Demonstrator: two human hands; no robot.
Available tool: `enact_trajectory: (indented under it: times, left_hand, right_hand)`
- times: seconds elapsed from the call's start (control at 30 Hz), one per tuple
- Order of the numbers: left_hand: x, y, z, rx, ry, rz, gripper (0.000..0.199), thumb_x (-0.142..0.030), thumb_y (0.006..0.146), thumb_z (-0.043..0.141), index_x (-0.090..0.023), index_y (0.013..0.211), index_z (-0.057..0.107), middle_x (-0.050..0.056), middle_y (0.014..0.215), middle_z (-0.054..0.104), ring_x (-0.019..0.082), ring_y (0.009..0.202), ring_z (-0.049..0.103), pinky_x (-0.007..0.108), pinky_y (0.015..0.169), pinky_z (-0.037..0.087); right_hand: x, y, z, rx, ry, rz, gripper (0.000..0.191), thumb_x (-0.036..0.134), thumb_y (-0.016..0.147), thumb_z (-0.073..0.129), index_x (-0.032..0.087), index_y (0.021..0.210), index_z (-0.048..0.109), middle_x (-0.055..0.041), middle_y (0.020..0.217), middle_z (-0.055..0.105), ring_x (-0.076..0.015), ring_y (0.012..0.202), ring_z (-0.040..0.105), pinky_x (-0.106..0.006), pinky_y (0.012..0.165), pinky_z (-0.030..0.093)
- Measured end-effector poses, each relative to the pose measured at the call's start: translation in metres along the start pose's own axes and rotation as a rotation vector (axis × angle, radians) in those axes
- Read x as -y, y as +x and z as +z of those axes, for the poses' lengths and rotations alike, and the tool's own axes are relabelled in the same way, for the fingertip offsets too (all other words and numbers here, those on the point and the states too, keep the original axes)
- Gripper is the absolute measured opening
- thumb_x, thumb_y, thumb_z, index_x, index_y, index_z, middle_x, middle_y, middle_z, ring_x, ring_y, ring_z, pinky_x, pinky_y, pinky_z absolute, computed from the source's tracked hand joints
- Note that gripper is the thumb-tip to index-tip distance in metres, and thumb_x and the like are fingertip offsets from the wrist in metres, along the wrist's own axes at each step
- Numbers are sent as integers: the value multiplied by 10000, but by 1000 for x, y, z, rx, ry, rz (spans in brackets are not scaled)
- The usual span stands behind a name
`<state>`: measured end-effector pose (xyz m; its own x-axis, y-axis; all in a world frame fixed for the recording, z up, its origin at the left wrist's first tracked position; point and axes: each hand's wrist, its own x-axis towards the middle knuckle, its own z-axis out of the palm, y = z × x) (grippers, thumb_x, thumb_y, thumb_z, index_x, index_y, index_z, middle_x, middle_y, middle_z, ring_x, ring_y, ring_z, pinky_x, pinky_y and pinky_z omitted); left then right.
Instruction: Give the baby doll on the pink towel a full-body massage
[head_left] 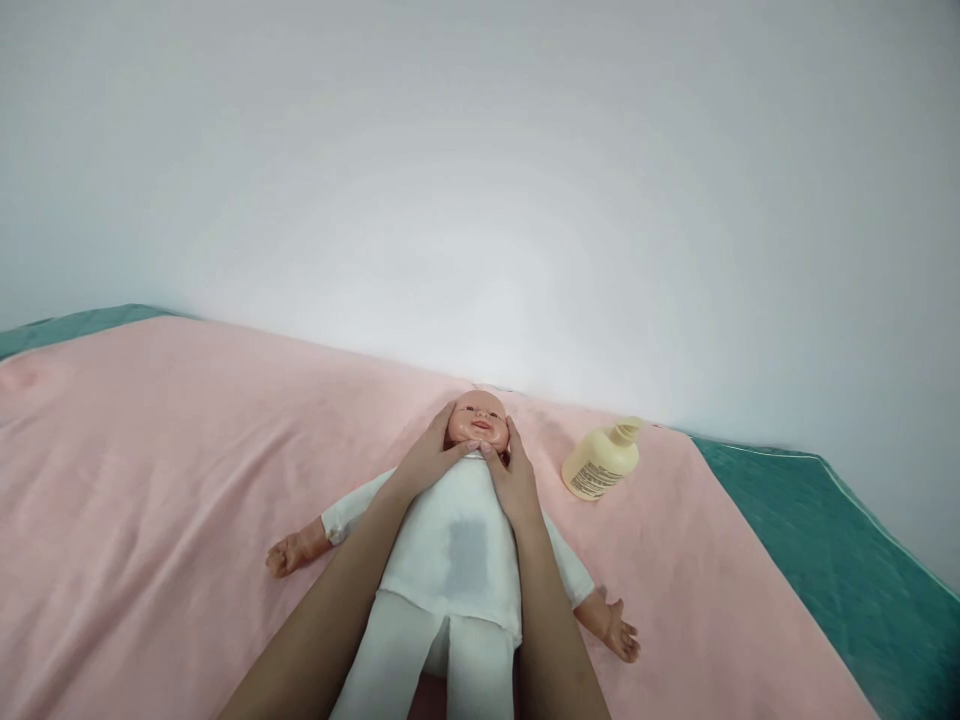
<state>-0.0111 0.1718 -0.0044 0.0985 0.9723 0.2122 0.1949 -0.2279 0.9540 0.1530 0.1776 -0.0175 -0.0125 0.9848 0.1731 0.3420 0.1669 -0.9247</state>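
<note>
A baby doll [469, 550] in white cloth clothing lies on its back, its head away from me and its arms spread to both sides. My left hand [431, 458] cups the left side of the doll's head, with the thumb at its chin. On the other side, my right hand [516, 475] cups the head the same way, its thumb close to my left thumb under the chin. A grey rectangular patch shows on the doll's chest. My forearms run along both sides of its body, over its sleeves.
A pale yellow pump bottle [600, 462] stands right of the doll's head. Under everything is a creased pink cloth [172, 450], with a green cover [832, 540] showing at both sides. A plain pale wall [480, 180] rises behind.
</note>
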Motion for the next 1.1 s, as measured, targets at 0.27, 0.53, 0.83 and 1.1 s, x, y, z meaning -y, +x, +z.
enact_trajectory:
  times: [0.27, 0.53, 0.83, 1.1]
  left_hand:
    - [8, 5, 1, -34, 109, -26, 718, -499, 908, 425, -139, 1489, 203, 104, 1547, 249, 222, 1416, 244, 368, 1165, 199]
    - [18, 9, 3, -71, 161, -41, 701, -557, 941, 277, -119, 1487, 228, 108, 1546, 245, 208, 1425, 214, 371, 1171, 163]
    - [10, 6, 3, -88, 82, -49, 660, -556, 953, 259, -147, 1470, 295, 80, 1519, 323, 193, 1398, 292, 335, 1150, 238]
    - [12, 6, 0, -121, 233, -36, 638, -550, 937, 288, -164, 1439, 368, 100, 1466, 414, 232, 1354, 375, 384, 1121, 288]
  right_hand:
    - [-1, 1, 0, -14, -26, -54, 671, 567, 916, 391, 202, 1472, 303, -65, 1485, 368, -232, 1359, 358, -407, 1125, 287]
    - [-2, 2, 1, -46, -12, -57, 670, 593, 936, 283, 174, 1455, 348, -83, 1454, 413, -230, 1337, 394, -405, 1108, 317]
    - [4, 0, -5, -3, 5, -8, 692, 596, 923, 320, 173, 1469, 314, -84, 1472, 385, -229, 1342, 385, -393, 1105, 315]
    - [9, 0, -9, 65, -6, 43, 688, 528, 921, 340, 140, 1484, 268, -91, 1502, 325, -235, 1379, 321, -412, 1128, 268]
